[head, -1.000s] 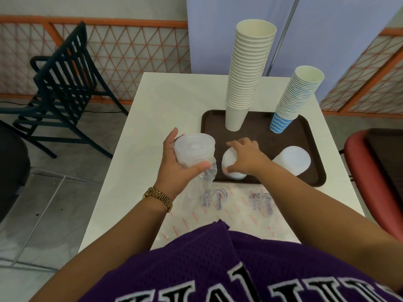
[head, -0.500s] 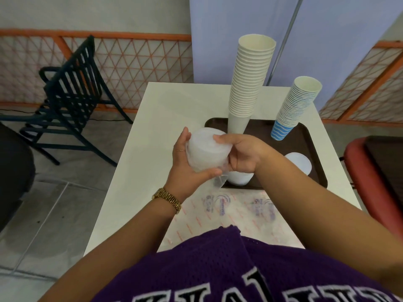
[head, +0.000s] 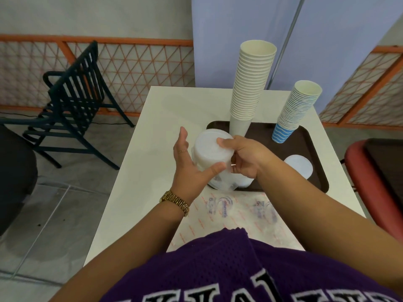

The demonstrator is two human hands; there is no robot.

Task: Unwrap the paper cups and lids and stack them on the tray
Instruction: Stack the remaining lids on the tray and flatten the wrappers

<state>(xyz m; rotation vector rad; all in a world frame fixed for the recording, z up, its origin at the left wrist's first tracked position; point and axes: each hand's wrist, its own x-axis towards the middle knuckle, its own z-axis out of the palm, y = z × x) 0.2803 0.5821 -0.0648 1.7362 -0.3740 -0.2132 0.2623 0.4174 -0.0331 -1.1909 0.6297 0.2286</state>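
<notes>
Holding a stack of plastic lids above the near-left corner of the tray, both hands are sharing the load. The left hand is cupping its side, thumb beneath, fingers nearly straight; the right hand is pinching the top rim. Light, slick and flexible, the stack is probably best gripped around its sides, since loose wrapper is hanging below.

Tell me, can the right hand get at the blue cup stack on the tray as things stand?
Probably not yet: the right hand is gripping the lid stack. The way over the tray to the blue cup stack looks open.
</notes>
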